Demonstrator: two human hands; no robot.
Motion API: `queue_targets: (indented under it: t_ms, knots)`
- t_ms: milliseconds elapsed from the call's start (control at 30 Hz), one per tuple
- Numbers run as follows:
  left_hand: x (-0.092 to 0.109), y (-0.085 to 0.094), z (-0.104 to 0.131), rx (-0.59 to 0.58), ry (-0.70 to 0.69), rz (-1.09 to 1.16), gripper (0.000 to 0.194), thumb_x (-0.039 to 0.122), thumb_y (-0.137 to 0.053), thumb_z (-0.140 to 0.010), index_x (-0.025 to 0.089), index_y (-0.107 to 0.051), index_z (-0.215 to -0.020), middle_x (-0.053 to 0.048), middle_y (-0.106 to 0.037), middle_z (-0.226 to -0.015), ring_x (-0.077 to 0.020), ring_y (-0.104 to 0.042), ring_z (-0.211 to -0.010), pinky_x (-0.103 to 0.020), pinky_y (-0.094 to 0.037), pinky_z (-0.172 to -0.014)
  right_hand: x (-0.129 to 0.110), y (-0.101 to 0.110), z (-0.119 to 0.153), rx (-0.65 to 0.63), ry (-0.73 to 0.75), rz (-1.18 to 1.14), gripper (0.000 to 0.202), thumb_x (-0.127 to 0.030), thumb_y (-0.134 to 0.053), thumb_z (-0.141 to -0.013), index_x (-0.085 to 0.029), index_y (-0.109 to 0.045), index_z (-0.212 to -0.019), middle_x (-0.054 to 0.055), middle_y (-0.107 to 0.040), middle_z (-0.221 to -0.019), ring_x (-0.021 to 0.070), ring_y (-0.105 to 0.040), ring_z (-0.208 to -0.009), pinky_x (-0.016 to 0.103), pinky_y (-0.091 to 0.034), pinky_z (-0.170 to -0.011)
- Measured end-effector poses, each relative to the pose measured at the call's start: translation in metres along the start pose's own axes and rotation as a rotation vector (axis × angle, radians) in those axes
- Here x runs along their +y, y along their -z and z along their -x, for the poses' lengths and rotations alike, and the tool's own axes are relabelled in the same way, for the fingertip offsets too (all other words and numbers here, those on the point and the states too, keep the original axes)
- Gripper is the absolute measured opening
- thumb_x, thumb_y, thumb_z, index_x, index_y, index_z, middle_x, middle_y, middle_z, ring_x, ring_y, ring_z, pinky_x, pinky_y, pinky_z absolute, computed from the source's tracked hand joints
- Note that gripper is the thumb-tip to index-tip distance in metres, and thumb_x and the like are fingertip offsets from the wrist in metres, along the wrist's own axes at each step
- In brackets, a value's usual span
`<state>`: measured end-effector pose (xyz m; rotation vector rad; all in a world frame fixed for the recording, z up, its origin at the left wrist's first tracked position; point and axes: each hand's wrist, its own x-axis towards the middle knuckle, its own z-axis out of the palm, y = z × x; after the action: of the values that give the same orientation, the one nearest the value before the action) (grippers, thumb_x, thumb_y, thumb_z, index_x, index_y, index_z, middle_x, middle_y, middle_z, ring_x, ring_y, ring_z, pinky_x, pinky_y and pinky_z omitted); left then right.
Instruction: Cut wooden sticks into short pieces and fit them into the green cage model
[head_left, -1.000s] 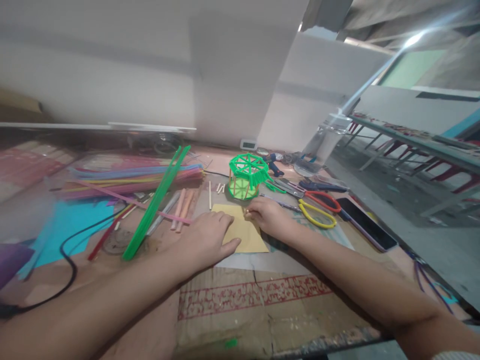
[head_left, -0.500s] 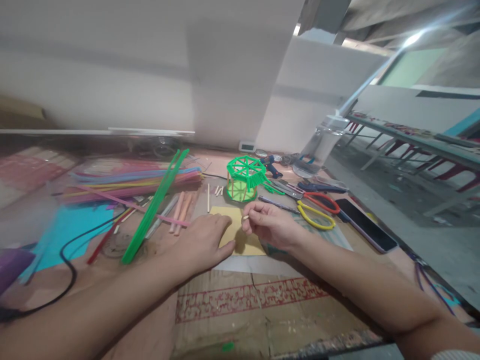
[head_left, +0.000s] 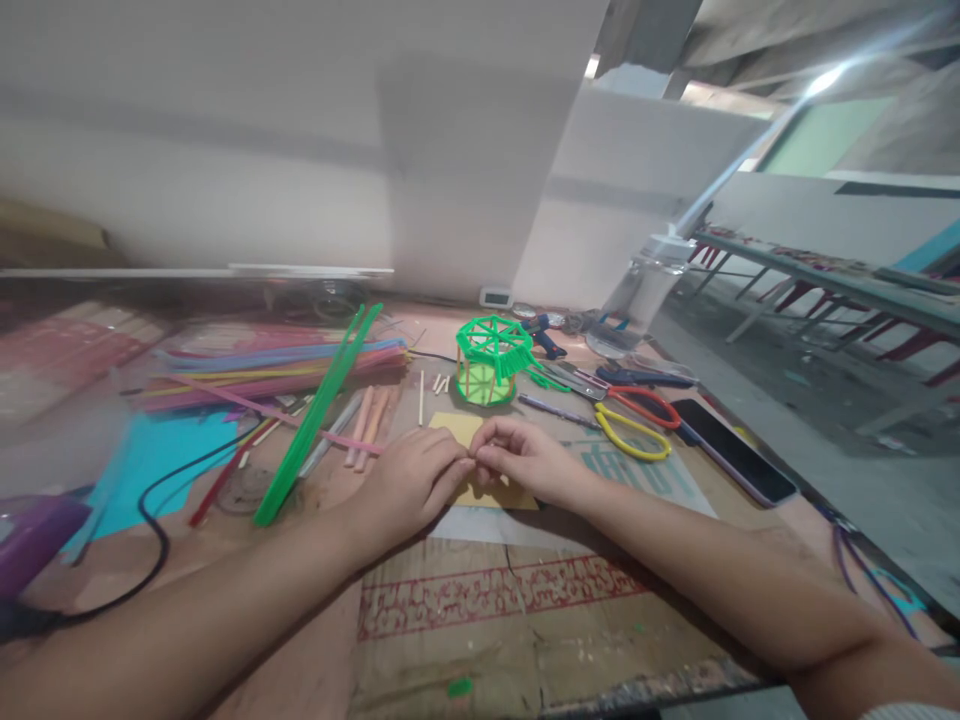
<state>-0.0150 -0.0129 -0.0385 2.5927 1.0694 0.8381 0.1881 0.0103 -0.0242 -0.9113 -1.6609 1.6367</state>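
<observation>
My left hand (head_left: 412, 478) and my right hand (head_left: 529, 460) meet at the fingertips above a yellow sheet (head_left: 499, 495). Both are closed in a pinch. The small pale wooden stick piece seen in my right fingers a moment ago is now mostly covered by them. Whatever my left fingertips hold is hidden. Just beyond the hands stands a green, lantern-like frame (head_left: 493, 338) with thin uprights. To its left lie several short stick pieces (head_left: 441, 384) and one longer stick (head_left: 421, 398).
Green strips (head_left: 319, 415) and coloured pipe cleaners (head_left: 285, 355) lie on the left, near a black cord (head_left: 154, 500). On the right are scissors (head_left: 634, 430), a pen (head_left: 559, 411), a phone (head_left: 735, 450) and a clear bottle (head_left: 637, 300). A blue glue gun (head_left: 547, 337) lies behind the frame.
My right hand has moved slightly and its fingertips now meet those of my left hand. My left hand has gone from spread fingers to a pinch. The green frame stays put.
</observation>
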Motion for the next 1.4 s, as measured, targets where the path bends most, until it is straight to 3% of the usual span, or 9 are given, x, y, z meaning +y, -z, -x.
queue_targets:
  t_ms: [200,367,567,767,1067,1400]
  knots:
    - [0.001,0.001,-0.003,0.012,0.01,0.057,0.024,0.031,-0.046,-0.101,0.019,-0.062,-0.088,-0.003,-0.066,-0.086,-0.0193,-0.058,-0.085,-0.033,-0.041,-0.077,-0.001,0.0,-0.002,0.037,0.008,0.02,0.026,-0.039,-0.074,-0.079,-0.018,-0.059,-0.083,-0.003,-0.065,-0.065,0.0109,-0.061,-0.06,0.024,-0.048,-0.06]
    - [0.002,0.004,-0.002,0.027,-0.03,0.077,0.023,0.029,-0.045,-0.101,0.02,-0.06,-0.086,-0.002,-0.065,-0.084,-0.0183,-0.056,-0.082,-0.033,-0.04,-0.076,-0.005,0.002,-0.001,0.088,0.035,0.172,0.016,-0.028,-0.075,-0.074,-0.017,-0.065,-0.076,-0.004,-0.064,-0.066,0.0103,-0.058,-0.062,0.023,-0.046,-0.061]
    - [0.001,0.004,0.0,-0.005,-0.093,0.096,0.019,0.025,-0.044,-0.1,0.019,-0.059,-0.088,-0.002,-0.062,-0.086,-0.0183,-0.054,-0.085,-0.033,-0.039,-0.079,-0.001,0.002,-0.001,-0.002,-0.079,0.012,0.025,-0.035,-0.078,-0.073,-0.017,-0.061,-0.075,-0.004,-0.066,-0.061,0.0103,-0.061,-0.056,0.023,-0.048,-0.057]
    - [0.003,0.005,-0.001,-0.025,-0.075,0.118,0.022,0.025,-0.039,-0.101,0.019,-0.056,-0.087,-0.002,-0.061,-0.087,-0.0182,-0.054,-0.084,-0.033,-0.039,-0.081,0.0,0.002,-0.002,-0.006,-0.089,-0.095,0.038,-0.042,-0.085,-0.068,-0.017,-0.058,-0.077,-0.003,-0.068,-0.061,0.0099,-0.063,-0.055,0.021,-0.05,-0.056]
    - [0.001,0.005,-0.001,-0.042,-0.034,0.224,0.025,0.024,-0.034,-0.102,0.02,-0.056,-0.091,-0.004,-0.063,-0.095,-0.0187,-0.055,-0.092,-0.035,-0.041,-0.089,0.004,0.008,-0.004,-0.111,-0.088,-0.307,0.04,-0.045,-0.085,-0.072,-0.015,-0.064,-0.087,0.0,-0.071,-0.067,0.0092,-0.064,-0.057,0.021,-0.053,-0.059]
    - [-0.004,-0.002,-0.002,0.013,-0.038,0.27,0.021,0.026,-0.042,-0.101,0.019,-0.059,-0.09,-0.004,-0.064,-0.09,-0.0183,-0.057,-0.088,-0.034,-0.042,-0.084,0.006,0.007,-0.004,-0.084,-0.051,-0.324,0.035,-0.042,-0.084,-0.075,-0.015,-0.065,-0.087,0.001,-0.072,-0.068,0.0092,-0.065,-0.058,0.021,-0.052,-0.06]
